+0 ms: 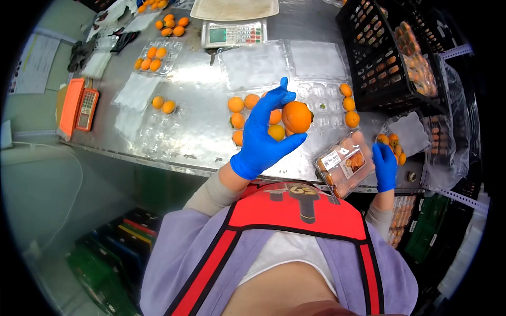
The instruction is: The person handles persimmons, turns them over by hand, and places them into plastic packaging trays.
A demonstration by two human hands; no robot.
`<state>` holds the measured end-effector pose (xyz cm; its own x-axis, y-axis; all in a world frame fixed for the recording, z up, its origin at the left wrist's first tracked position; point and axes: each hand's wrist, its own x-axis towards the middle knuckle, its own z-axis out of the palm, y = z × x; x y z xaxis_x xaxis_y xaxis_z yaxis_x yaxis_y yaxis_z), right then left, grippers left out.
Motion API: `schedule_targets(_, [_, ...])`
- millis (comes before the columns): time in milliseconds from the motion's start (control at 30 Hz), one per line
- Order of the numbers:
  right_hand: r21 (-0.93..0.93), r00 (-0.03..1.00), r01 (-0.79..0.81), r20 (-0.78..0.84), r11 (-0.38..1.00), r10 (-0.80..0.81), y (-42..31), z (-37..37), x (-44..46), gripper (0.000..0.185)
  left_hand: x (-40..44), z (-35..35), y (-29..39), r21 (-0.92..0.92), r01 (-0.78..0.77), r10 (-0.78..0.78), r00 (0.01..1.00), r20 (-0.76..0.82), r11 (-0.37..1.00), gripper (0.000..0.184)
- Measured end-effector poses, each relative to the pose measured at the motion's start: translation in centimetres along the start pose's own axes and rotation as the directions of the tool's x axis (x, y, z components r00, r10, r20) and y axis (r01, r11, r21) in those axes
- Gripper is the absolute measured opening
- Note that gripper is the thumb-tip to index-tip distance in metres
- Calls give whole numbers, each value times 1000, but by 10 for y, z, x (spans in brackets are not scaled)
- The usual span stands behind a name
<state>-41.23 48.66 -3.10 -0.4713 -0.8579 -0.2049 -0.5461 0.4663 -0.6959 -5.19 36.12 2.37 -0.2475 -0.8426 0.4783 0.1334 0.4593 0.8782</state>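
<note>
My left hand (263, 138), in a blue glove, holds an orange persimmon (297, 117) between thumb and fingers, raised above the clear plastic trays. Partly hidden behind this hand, a tray on the left holds several persimmons (236, 105). To its right, another clear tray (322, 108) has persimmons (348, 105) along its right side and bare cups elsewhere. My right hand (385, 167), also gloved in blue, curls its fingers onto a persimmon (382, 139) in a group at the right. Its thumb is hidden. Between the hands, a closed, labelled pack (345, 162) lies tilted at the table edge.
A scale (234, 34) stands at the back of the metal table (195, 100). At the back right, a black crate (369, 52) holds packs. Left lie a tray of persimmons (153, 59), two loose-looking persimmons (163, 104) on clear trays and an orange device (79, 109).
</note>
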Motion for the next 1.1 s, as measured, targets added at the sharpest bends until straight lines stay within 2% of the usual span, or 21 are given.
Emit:
schedule_targets(33, [235,994,74,60,969,-90,-30,15,1,33,0,-1,1,91,-27,25,999,22,996,85])
schedule_targets(100, [558,919,-41,347,829,-188,-95,43,-5,43,0,-3,-2,116,-68,64,997,43,991,81])
schedule_targets(167, [672,789,-107,506,733,-349,-145,69,-10,59,1,-5,-1,143,-110,101,992,69,984,76])
schedule_targets(233, [841,672,-219,497,494,-549,-170,100,-11,70,1,-7,3,140,-68,53,992,111,988,64])
schedule_targets(267, [841,671,-219,498,495,-550,-181,109,-10,70,1,-8,3,140,-69,53,993,110,988,64])
schedule_targets(333, [881,641,-249,462,403,-613,-198,118,-6,78,1,-10,0,120,-64,47,989,139,991,65])
schedule_targets(367, [878,636,-251,467,407,-615,-200,119,-5,78,2,-12,0,122,-63,47,990,131,990,65])
schedule_targets(467, [892,688,-67,366,447,-627,-202,122,-3,85,1,-16,0,210,-99,72,989,130,973,76])
schedule_targets(500, [891,684,-69,371,450,-629,-201,123,-2,85,2,-14,-1,131,-50,39,996,84,990,82])
schedule_targets(533, [882,689,88,281,462,-668,-201,123,-2,87,2,-13,-1,50,-4,2,999,43,999,89])
schedule_targets(567, [852,679,242,192,464,-709,-200,124,-3,88,1,-13,-2,53,-1,-1,999,40,999,89])
schedule_targets(600, [797,666,384,110,466,-738,-201,124,-5,91,0,-13,-3,-210,171,-162,985,61,963,90])
schedule_targets(633, [799,665,380,113,465,-738,-200,124,-5,91,-1,-13,-5,-450,329,-307,944,122,830,92])
schedule_targets(667, [747,630,493,47,446,-775,-200,125,-5,91,-1,-14,-9,-447,331,-311,943,120,831,92])
schedule_targets(700, [682,586,599,-15,420,-810,-199,125,-5,92,-1,-14,-13,-523,412,-382,908,171,746,92])
schedule_targets(733, [649,570,639,-40,412,-821,-197,126,-5,91,-1,-14,-16,-588,485,-443,867,228,647,94])
schedule_targets(833, [612,568,664,-38,430,-822,-195,127,-6,91,-2,-11,-18,-604,513,-483,845,231,610,90])
schedule_targets(967, [576,571,686,-49,444,-819,-194,129,-4,89,-2,-9,-20,-617,488,-461,860,220,617,83])
schedule_targets(1033, [463,531,761,-40,455,-847,-195,130,-2,85,-1,-8,-20,-523,444,-415,892,179,728,65])
schedule_targets(1067, [468,528,759,-36,453,-848,-194,132,-1,85,-1,-6,-21,-521,442,-418,892,172,730,65])
schedule_targets(1100, [364,471,827,-33,428,-882,-193,136,1,87,-2,-4,-22,-485,434,-423,895,141,759,56])
